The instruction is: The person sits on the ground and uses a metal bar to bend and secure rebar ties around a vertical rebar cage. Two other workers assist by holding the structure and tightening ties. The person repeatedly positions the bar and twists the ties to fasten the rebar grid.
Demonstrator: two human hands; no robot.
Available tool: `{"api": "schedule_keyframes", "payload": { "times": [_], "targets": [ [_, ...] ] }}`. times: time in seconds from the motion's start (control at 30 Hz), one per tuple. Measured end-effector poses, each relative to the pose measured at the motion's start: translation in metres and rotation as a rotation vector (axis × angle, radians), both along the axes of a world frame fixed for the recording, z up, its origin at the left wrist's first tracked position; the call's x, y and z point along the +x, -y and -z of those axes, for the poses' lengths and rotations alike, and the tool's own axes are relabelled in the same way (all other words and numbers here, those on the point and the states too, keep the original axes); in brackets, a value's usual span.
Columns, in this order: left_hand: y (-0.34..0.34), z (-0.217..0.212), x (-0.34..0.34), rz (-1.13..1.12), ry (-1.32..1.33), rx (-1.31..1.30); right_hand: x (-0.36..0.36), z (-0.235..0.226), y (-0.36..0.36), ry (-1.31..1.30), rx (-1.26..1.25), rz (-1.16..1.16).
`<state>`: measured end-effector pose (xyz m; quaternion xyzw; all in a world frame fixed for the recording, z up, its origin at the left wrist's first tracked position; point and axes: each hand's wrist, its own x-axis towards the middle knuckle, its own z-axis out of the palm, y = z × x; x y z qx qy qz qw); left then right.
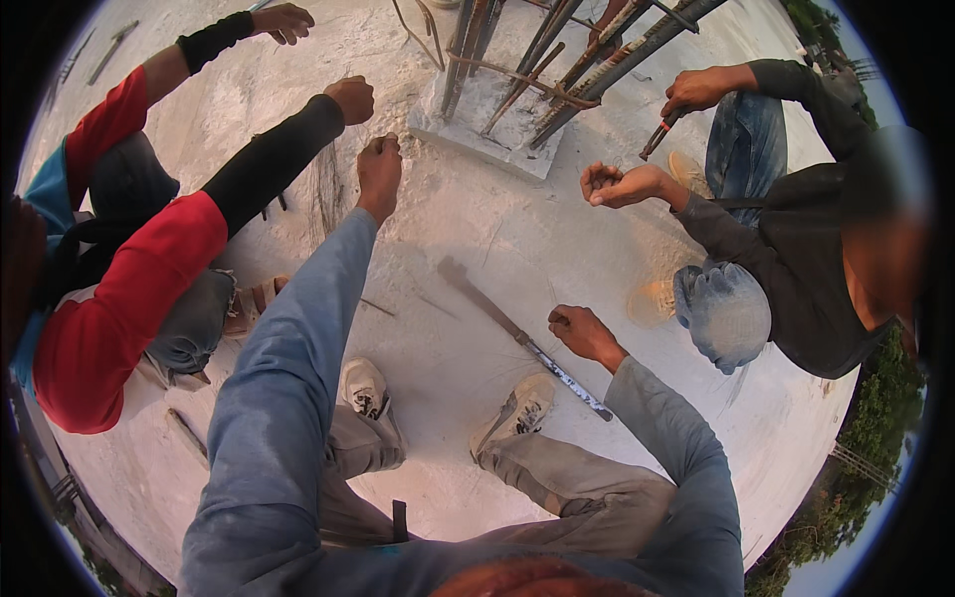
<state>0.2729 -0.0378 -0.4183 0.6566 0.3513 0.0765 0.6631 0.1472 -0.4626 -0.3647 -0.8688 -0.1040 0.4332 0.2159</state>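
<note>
My left hand reaches far forward, its fingers closed in a fist beside a bundle of thin wires; nothing shows inside the fist. That bundle hangs below a co-worker's fist in a black sleeve. My right hand is also a closed fist, held low above the pale concrete floor, just right of a long metal bar that lies slantwise on the floor. My two shoes stand below the bar.
A cluster of rusty rebars rises from a concrete block ahead. A crouching person in red and black is at the left. Another in dark grey at the right holds a red-handled tool. The slab's edge curves at right, with trees beyond.
</note>
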Motion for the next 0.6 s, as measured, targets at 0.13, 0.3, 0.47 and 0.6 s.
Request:
{"api": "schedule_keyframes", "payload": {
  "times": [0.13,0.3,0.47,0.6],
  "targets": [
    [-0.011,0.006,0.027,-0.007,0.031,0.293,0.064,-0.021,-0.070,0.190,0.257,-0.079],
    [-0.014,-0.034,0.037,0.157,0.284,1.102,0.111,-0.053,-0.135,0.392,0.390,-0.082],
    [-0.028,-0.103,0.051,0.141,0.421,1.239,0.134,-0.064,-0.179,0.483,0.451,-0.031],
    [-0.059,-0.146,0.058,0.515,0.584,1.555,0.135,-0.063,-0.208,0.578,0.524,-0.020]
  ]
}}
